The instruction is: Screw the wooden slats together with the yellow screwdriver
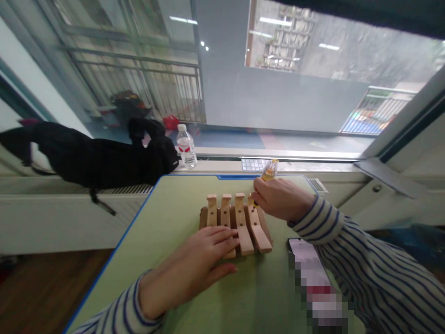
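Note:
In the middle of the table several pale wooden pieces [239, 214] with T-shaped ends and drilled holes lie side by side across a brown base [264, 225]. My left hand [205, 250] rests on the left-hand pieces, its fingers stretched out and covering their lower parts. Wrapped round a screwdriver [269, 172] with a clear and yellow handle is my right hand [280, 197]. The tool slants down, its tip at the upper hole of the rightmost piece. Whether a screw sits there is too small to tell.
A phone [306, 260], partly pixelated, lies on the green table [167, 208] near my right forearm. Beyond the table's blue edge, a water bottle [187, 146] and a black bag [114, 160] are on the windowsill. A patterned card [255, 164] lies there too.

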`<state>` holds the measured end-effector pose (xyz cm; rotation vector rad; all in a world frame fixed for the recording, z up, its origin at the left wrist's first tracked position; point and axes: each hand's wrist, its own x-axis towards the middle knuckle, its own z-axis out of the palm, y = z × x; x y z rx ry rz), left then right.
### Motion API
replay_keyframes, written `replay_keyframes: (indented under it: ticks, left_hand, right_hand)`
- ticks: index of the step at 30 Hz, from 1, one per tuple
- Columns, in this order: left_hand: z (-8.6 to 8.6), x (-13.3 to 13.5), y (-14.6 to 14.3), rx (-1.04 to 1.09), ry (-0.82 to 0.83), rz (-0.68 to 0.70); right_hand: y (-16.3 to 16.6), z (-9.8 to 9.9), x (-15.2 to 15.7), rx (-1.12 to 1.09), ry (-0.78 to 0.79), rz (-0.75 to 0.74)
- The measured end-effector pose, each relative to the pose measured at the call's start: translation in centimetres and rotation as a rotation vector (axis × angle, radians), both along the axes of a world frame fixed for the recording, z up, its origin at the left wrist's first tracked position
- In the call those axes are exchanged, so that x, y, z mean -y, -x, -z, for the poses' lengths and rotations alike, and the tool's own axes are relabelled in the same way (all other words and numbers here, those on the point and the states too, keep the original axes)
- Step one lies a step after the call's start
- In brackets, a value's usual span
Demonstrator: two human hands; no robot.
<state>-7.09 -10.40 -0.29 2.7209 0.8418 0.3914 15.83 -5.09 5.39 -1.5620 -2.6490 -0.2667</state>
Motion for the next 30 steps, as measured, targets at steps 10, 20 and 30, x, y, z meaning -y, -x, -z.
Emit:
replay_keyframes:
  ticks: [10,20,30]
  left_hand:
    - [2.2,0.4,-0.1,0.048,-0.078,-0.077]
    - [3.0,0.3,0.2,0.077,-0.111,-0.068]
    - [1.8,1.4,2.9,0.13,-0.043,-0.272]
  right_hand:
    - [-4.3,0.0,5.8,-0.154,-0.082,0.194]
    - [-2.1,9.1,11.9,-0.07,-0.082,0.463]
    - [0.2,11.7,13.0,0.033,-0.071,0.491]
